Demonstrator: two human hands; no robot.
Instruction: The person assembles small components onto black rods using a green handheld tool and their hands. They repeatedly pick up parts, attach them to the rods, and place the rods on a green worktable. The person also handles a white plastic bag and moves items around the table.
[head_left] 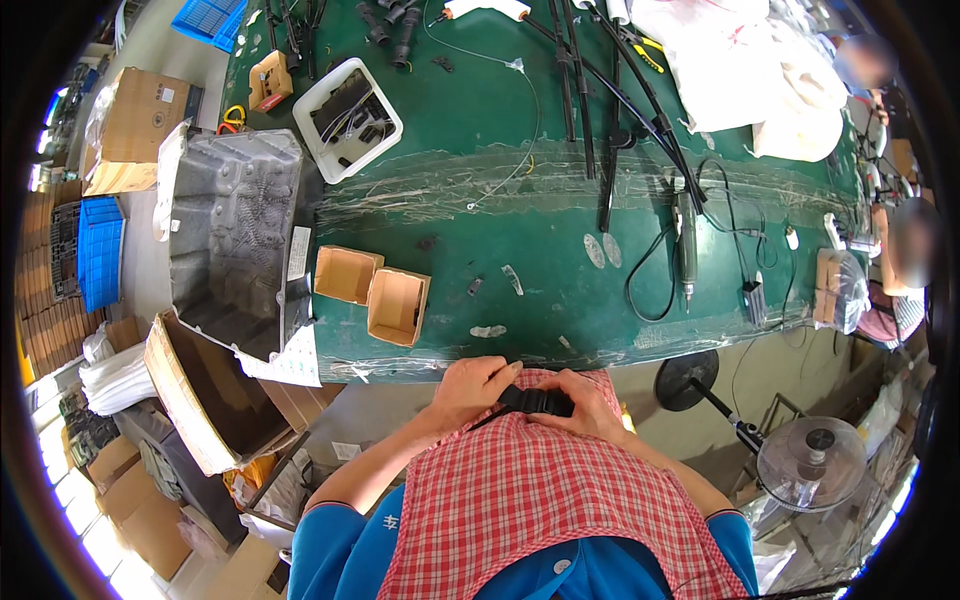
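Observation:
At the near edge of the green table [450, 245], both my hands are closed on a black plastic buckle [540, 401] with a dark strap, close against my red checked apron [520, 490]. My left hand [468, 392] grips its left end, where the strap runs. Around the right end curl the fingers of my right hand [590, 402]. Fingers cover part of the buckle, so I cannot tell whether its halves are joined. Just beyond my left hand stand two small open cardboard boxes, one farther left [347, 275] and one nearer [397, 308].
A large grey moulded tray [235, 200] and a white tub [399, 130] of black parts occupy the table's left. Black poles [575, 95], a white bag [740, 70] and a corded electric screwdriver [686, 240] lie farther right. A fan [812, 462] stands at lower right.

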